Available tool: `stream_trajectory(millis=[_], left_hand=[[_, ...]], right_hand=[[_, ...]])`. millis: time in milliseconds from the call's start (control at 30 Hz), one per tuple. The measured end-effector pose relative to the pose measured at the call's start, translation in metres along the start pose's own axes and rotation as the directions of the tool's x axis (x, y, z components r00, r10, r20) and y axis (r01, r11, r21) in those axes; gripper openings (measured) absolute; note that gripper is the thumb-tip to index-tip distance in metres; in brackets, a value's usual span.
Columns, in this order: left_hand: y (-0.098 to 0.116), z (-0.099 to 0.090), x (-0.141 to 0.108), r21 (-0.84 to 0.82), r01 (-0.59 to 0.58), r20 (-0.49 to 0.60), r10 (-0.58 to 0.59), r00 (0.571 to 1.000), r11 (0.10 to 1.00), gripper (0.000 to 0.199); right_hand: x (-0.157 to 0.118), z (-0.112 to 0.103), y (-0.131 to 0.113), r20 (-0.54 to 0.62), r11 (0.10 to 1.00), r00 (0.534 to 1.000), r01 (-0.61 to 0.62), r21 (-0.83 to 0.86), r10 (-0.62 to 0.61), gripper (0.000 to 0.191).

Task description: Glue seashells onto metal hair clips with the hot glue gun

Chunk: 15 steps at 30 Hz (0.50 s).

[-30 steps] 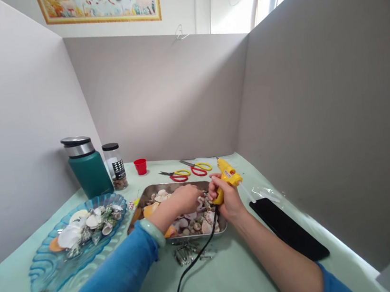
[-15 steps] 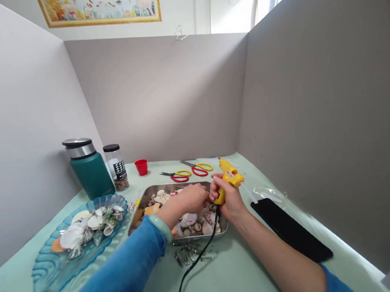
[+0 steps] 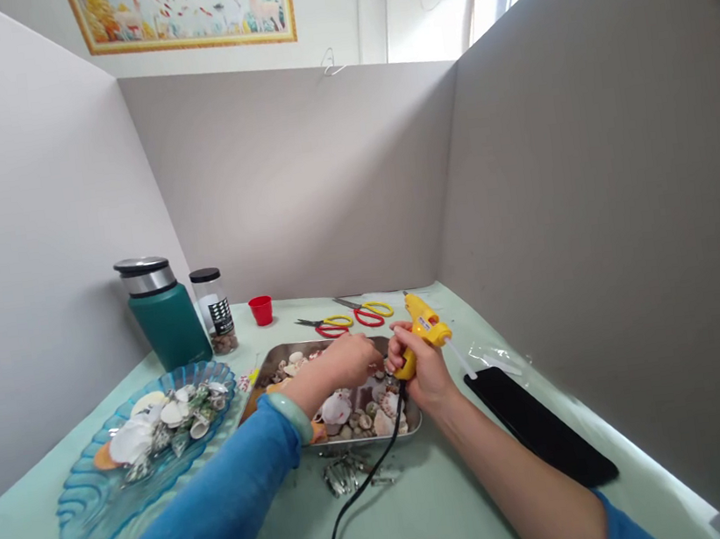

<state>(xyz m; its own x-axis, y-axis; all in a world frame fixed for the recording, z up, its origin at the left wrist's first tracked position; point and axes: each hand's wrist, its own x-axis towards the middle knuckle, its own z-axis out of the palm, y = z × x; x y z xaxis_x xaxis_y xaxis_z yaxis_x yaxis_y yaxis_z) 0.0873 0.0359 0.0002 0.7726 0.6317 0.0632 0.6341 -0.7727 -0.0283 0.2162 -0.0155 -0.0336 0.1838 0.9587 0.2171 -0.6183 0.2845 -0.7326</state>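
My right hand (image 3: 422,367) is wrapped round the handle of a yellow hot glue gun (image 3: 426,321), whose nozzle tilts up and away. A white glue stick (image 3: 460,358) pokes out of its back, and a black cord (image 3: 345,508) runs down from the handle. My left hand (image 3: 352,361) is over a metal tray (image 3: 372,436) of seashells (image 3: 337,408), beside the right hand's fingers. Its fingers are bent downward and closed; whatever is between them is hidden. A pale bangle (image 3: 291,413) circles the left wrist.
A blue glass dish (image 3: 84,518) with shells stands left, before a green flask (image 3: 168,326) and a jar (image 3: 214,311). Behind the tray are a red cup (image 3: 261,311) and two pairs of scissors (image 3: 327,324). Metal clips (image 3: 342,475) lie in front; a black mat (image 3: 544,431) lies right.
My left hand has shifted slightly up and left over the tray, uncovering more shells. My right hand holds the glue gun in nearly the same place.
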Motion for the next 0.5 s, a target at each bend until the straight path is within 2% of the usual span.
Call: stream_trajectory(millis=[100,200,333,433,500], left_hand=[[0.011,0.017,0.016,0.078,-0.087,0.004,0.087,0.996,0.993,0.018],[0.014,0.029,0.025,0.112,-0.122,0.012,0.121,0.993,0.986,0.019],[0.009,0.026,0.021,0.133,-0.131,0.041,0.127,0.991,0.982,0.015],[-0.001,0.013,0.005,0.105,-0.024,0.038,0.02,0.999,0.994,0.015],[-0.008,0.004,-0.011,0.013,0.135,-0.057,-0.134,0.989,0.991,0.017]], right_hand=[[0.0,0.0,0.0,0.01,1.0,1.0,0.005,0.005,-0.005,0.023],[0.0,0.0,0.0,0.005,1.0,1.0,0.01,0.001,-0.01,0.023],[0.0,0.001,0.0,0.003,1.0,1.0,0.003,-0.011,-0.003,0.024],[-0.002,0.001,-0.001,0.006,0.999,1.0,0.006,-0.034,-0.006,0.025],[-0.004,0.001,-0.001,0.012,0.999,1.0,0.012,-0.053,-0.012,0.025]])
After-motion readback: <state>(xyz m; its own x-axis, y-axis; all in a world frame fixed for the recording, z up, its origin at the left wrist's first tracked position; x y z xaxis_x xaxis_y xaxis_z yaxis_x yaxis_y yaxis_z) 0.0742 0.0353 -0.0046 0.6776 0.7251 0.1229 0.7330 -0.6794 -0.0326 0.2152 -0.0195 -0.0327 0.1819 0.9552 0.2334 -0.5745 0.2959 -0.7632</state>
